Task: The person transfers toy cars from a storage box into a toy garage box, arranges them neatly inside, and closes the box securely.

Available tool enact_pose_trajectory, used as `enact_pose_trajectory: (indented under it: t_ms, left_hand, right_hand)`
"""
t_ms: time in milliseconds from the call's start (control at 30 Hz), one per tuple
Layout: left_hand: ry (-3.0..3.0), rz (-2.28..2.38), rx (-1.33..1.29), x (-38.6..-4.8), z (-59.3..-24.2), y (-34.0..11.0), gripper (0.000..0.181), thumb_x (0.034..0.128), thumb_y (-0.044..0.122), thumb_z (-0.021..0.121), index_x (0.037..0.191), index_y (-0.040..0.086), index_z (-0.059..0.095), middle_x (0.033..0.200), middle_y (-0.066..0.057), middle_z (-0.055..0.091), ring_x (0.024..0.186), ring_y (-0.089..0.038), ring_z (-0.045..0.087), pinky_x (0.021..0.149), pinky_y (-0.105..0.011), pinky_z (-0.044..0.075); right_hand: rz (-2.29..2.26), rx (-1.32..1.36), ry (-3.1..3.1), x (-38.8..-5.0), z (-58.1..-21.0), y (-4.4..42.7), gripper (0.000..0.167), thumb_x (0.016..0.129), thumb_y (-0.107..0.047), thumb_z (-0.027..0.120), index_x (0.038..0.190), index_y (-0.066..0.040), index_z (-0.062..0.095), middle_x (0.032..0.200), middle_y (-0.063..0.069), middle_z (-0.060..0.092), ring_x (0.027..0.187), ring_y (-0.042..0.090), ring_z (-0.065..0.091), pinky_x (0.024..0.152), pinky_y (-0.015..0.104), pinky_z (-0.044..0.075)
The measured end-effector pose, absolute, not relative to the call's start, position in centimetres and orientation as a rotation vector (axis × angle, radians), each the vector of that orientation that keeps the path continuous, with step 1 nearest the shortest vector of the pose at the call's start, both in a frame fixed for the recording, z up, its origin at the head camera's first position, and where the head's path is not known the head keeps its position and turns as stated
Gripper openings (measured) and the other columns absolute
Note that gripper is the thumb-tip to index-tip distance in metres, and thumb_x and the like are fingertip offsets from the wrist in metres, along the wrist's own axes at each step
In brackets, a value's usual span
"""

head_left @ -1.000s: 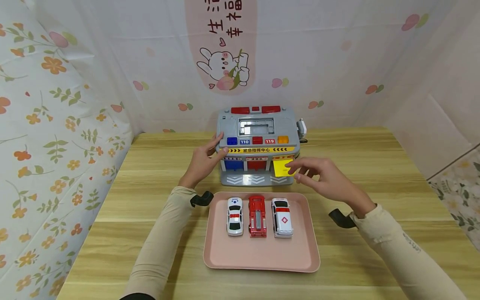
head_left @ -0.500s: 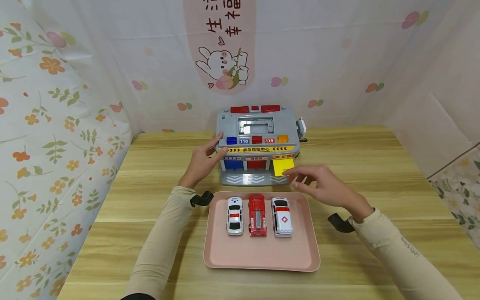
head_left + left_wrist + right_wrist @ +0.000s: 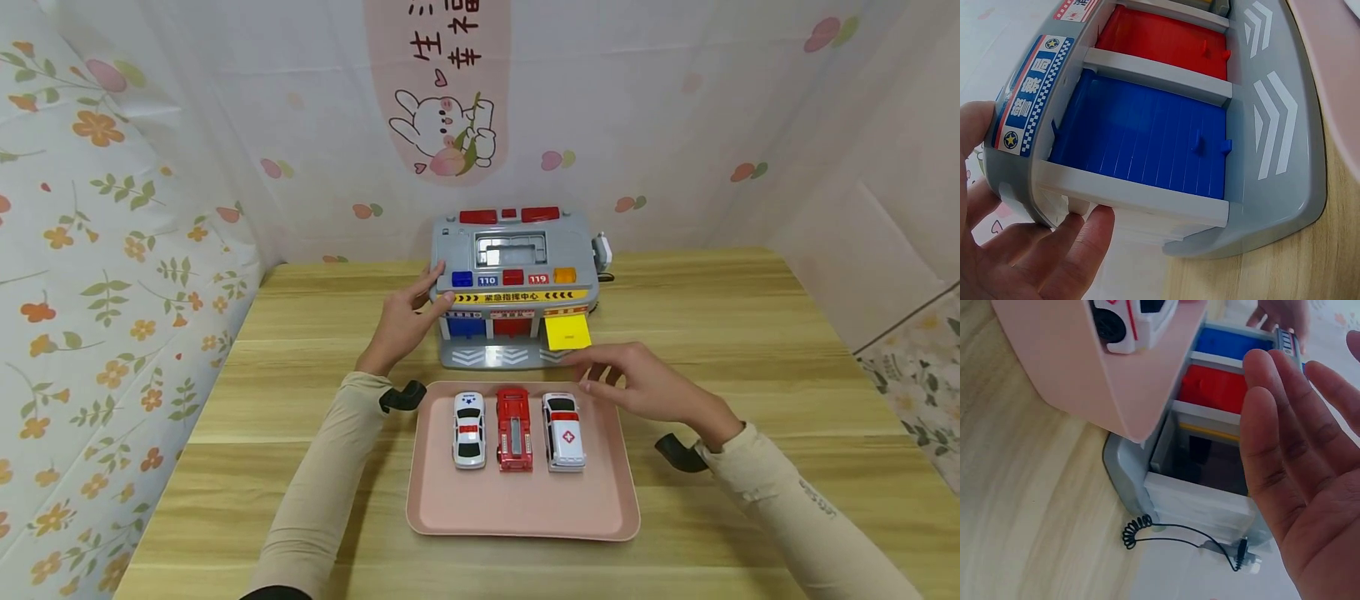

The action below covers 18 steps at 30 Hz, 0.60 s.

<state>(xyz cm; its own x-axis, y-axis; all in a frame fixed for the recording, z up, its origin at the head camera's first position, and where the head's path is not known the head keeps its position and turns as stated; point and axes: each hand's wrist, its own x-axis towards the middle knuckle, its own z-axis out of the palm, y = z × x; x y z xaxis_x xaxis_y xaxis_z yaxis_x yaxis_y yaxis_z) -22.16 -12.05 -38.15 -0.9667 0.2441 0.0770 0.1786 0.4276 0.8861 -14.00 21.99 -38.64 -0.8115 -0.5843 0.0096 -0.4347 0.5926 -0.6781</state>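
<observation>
A grey toy rescue station (image 3: 450,242) stands at the back of the table with blue, red and yellow doors. The yellow door (image 3: 567,332) is swung up; in the right wrist view its bay (image 3: 1204,456) shows open. My left hand (image 3: 401,329) holds the station's left end, thumb on the roof's front edge and fingers against the side wall. Over the far right corner of a pink tray (image 3: 525,510), my right hand (image 3: 637,382) hovers, fingers loosely bent and holding nothing. Just left of it lies a white toy ambulance (image 3: 566,437). The blue door (image 3: 1147,131) is down.
A red toy fire truck (image 3: 514,433) and a white toy police car (image 3: 469,429) lie beside the ambulance in the tray. A handset (image 3: 602,252) with a coiled cord (image 3: 1138,531) hangs at the station's right side. Patterned cloth (image 3: 300,150) rises behind the table.
My right hand has come away from the yellow door, moving toward me to above the tray's corner. The door stays raised. My left hand keeps its place on the station.
</observation>
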Motion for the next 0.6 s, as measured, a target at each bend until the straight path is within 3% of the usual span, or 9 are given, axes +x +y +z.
enact_pose_trajectory:
  t_ms: [367,600]
  left_hand:
    - [2.602,1.608,0.376,-22.15,-38.31,-11.98,0.057,0.1016,0.027,0.06,0.154,0.02,0.039,0.164,-0.013,0.026,0.143,-0.039,0.044,0.109,-0.051,0.046]
    - [2.615,1.6,0.38,-22.19,-38.31,-11.95,0.057,0.102,0.027,0.059,0.154,0.019,0.039,0.165,-0.012,0.026,0.145,-0.037,0.042,0.112,-0.05,0.045]
  right_hand:
    - [-0.861,-0.91,2.511,-13.94,-39.38,21.56,0.035,0.094,-0.015,0.067,0.128,-0.007,0.065,0.101,-0.004,0.07,0.085,0.007,0.061,0.074,0.024,0.059]
    - [-0.776,-0.92,2.466,-13.85,-39.58,21.24,0.042,0.093,-0.016,0.07,0.133,-0.007,0.063,0.11,0.005,0.073,0.086,0.008,0.061,0.076,0.02,0.057]
